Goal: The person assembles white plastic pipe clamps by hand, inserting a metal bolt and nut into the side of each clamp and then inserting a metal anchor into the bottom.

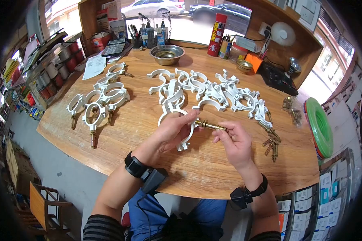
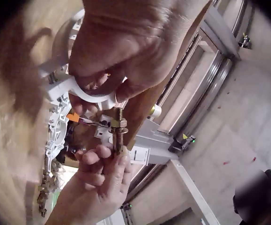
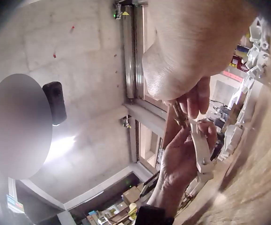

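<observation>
My left hand (image 1: 172,131) grips a white plastic pipe clamp (image 1: 184,145) over the middle of the wooden table. Between thumb and fingers, my right hand (image 1: 238,146) pinches a brass-coloured expansion bolt (image 1: 211,126), which carries a nut and a washer. The left wrist view puts the bolt's threaded end (image 2: 119,113) right at the outer side of the clamp's ring (image 2: 98,98). Seen from the right wrist, the clamp (image 3: 200,147) stands edge-on, and the right hand's fingers partly cover the bolt (image 3: 179,115).
White clamp pieces (image 1: 229,96) lie heaped beyond the hands. Several clamps with bolts attached (image 1: 116,96) lie at the left. Loose bolts (image 1: 274,144) lie at the right, near bagged hardware (image 1: 292,109). A metal bowl (image 1: 167,60) and a red spray can (image 1: 217,35) stand farther back.
</observation>
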Tool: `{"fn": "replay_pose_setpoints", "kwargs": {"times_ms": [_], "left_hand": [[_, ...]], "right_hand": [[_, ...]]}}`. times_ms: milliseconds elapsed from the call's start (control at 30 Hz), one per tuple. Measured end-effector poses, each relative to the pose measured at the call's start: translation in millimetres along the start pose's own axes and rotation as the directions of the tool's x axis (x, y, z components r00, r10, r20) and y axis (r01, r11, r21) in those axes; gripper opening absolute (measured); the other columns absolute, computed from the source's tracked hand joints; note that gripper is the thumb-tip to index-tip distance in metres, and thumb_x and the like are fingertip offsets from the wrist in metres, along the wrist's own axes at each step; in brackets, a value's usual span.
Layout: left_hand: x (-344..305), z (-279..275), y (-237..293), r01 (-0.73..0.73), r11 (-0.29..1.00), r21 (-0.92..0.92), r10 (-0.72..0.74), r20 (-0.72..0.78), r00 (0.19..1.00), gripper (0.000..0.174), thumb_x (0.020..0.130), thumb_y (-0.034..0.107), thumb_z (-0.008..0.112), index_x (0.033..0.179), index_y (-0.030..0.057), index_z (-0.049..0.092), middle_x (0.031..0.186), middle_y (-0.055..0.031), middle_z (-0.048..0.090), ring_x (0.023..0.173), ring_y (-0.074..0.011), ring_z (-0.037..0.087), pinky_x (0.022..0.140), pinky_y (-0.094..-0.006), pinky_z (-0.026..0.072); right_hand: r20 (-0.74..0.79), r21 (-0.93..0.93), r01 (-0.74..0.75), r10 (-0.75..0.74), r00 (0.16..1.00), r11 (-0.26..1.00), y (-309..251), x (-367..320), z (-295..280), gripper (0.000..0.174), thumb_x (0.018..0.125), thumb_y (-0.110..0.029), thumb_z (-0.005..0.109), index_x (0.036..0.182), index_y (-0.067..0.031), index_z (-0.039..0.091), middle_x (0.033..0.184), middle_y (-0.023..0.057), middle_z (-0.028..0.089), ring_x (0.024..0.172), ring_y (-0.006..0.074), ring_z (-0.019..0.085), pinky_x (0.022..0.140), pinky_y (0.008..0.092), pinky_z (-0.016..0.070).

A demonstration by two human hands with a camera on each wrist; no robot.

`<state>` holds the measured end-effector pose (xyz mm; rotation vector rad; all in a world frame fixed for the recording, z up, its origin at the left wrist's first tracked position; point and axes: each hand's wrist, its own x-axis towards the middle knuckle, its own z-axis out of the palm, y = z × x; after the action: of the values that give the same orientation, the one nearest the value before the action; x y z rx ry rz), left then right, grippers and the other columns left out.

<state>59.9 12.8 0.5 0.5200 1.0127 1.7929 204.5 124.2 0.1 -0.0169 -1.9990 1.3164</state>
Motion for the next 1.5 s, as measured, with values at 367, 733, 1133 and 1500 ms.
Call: {"fn": "replay_pose_setpoints", "kwargs": {"times_ms": [367, 733, 1133, 1500], "left_hand": [[1, -8, -3, -0.018, 0.987, 0.158, 0.0, 0.113, 0.994, 0.039, 0.09, 0.032, 0.039, 0.109, -0.0017, 0.047, 0.077, -0.0051, 0.054, 0.07, -0.0124, 0.051, 0.063, -0.0235, 0.0408], [0, -9, 2, 0.028, 0.995, 0.098, -0.046, 0.184, 0.982, 0.03, 0.088, 0.023, 0.044, 0.103, -0.003, 0.049, 0.082, -0.0104, 0.057, 0.072, -0.0172, 0.056, 0.065, -0.0262, 0.0433], [1, -10, 1, 0.092, 0.981, 0.173, -0.106, 0.07, 0.992, 0.023, 0.086, 0.018, 0.046, 0.097, -0.0022, 0.05, 0.08, -0.0108, 0.058, 0.067, -0.0157, 0.055, 0.062, -0.0254, 0.044], [5, -15, 2, 0.133, 0.968, 0.213, -0.141, 0.021, 0.99, 0.022, 0.085, 0.017, 0.047, 0.094, -0.0025, 0.051, 0.076, -0.0105, 0.059, 0.061, -0.0141, 0.054, 0.056, -0.024, 0.044]], "right_hand": [[-0.076, -0.027, -0.018, 0.016, 0.997, 0.999, 2, 3, -3, 0.013, 0.082, -0.001, 0.051, 0.093, 0.0043, 0.051, 0.072, 0.009, 0.059, 0.061, 0.0107, 0.057, 0.054, 0.0217, 0.0473], [-0.086, -0.023, 0.017, -0.019, 0.996, 1.0, 4, 5, -6, 0.013, 0.082, -0.002, 0.05, 0.094, 0.004, 0.051, 0.071, 0.0081, 0.059, 0.059, 0.0105, 0.056, 0.053, 0.0206, 0.0455], [0.044, -0.049, -0.233, 0.235, 0.971, 0.971, 4, 12, -14, 0.014, 0.082, -0.007, 0.054, 0.091, 0.004, 0.051, 0.067, 0.0069, 0.057, 0.056, 0.0084, 0.054, 0.048, 0.0195, 0.0418], [0.039, 0.191, -0.43, 0.431, 0.901, 0.882, 10, 19, -13, 0.014, 0.081, -0.006, 0.054, 0.09, 0.0032, 0.048, 0.067, 0.0073, 0.055, 0.055, 0.009, 0.052, 0.049, 0.0194, 0.0423]]}}
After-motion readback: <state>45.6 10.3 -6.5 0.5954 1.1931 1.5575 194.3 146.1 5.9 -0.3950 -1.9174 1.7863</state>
